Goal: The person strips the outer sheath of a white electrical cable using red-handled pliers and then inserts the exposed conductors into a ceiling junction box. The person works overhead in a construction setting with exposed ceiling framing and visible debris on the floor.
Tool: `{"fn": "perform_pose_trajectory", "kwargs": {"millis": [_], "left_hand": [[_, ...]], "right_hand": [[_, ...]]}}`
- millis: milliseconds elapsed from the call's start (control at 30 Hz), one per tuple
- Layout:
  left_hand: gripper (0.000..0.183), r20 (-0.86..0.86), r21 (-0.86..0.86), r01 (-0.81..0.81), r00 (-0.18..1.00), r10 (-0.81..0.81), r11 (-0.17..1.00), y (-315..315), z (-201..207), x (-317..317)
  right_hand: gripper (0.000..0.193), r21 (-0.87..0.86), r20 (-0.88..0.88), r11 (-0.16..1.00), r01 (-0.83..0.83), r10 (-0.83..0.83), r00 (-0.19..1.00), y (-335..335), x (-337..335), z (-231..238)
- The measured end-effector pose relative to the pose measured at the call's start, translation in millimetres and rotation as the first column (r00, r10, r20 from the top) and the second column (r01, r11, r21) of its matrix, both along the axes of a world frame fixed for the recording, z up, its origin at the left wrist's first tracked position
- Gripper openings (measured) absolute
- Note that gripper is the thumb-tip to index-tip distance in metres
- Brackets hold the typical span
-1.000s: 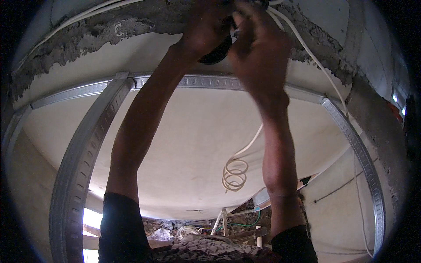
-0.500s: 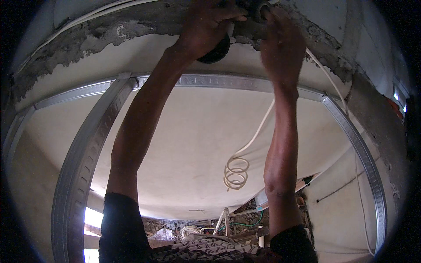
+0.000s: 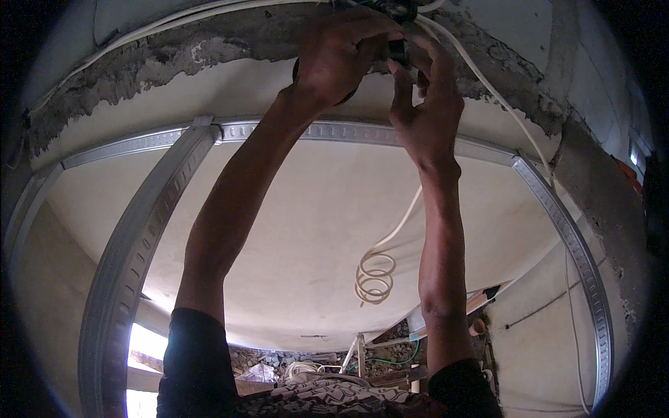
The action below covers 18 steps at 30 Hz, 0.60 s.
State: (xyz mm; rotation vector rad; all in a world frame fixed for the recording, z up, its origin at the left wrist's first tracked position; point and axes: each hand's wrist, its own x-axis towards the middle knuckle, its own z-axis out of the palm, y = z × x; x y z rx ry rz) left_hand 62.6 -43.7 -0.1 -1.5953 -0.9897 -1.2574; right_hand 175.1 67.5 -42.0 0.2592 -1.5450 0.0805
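Both my arms reach up to the top of the view. A small black roll (image 3: 396, 50), which looks like tape, sits between my hands. My left hand (image 3: 334, 59) is closed, its fingertips at the roll's upper left side. From the right, my right hand (image 3: 432, 104) has its thumb and curled fingers around the roll. Just above them is a dark bundle of wires (image 3: 398, 10), partly hidden by my fingers. Behind my left hand, only the rim of a round black shape (image 3: 346, 97) shows.
Metal framing channels (image 3: 150, 230) border the pale panel (image 3: 306, 230). A coiled cream cable (image 3: 376, 279) hangs against the panel, and white cables (image 3: 481, 73) run along the rough wall. Rubble (image 3: 261, 359), a green hose (image 3: 390, 361) and a white step frame (image 3: 360, 352) show below.
My hands have come down slightly and closer together, the right one moving left. The roll now shows between my fingers, and more of the wire bundle above is visible.
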Motion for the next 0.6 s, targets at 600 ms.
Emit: {"fn": "perform_pose_trajectory", "kwargs": {"millis": [600], "left_hand": [[0.015,-0.090,-0.046,-0.092,0.992,0.087,0.995,-5,15,1]], "right_hand": [[0.030,-0.450,-0.135,0.162,-0.878,0.960,0.246,-16,31,38]]}}
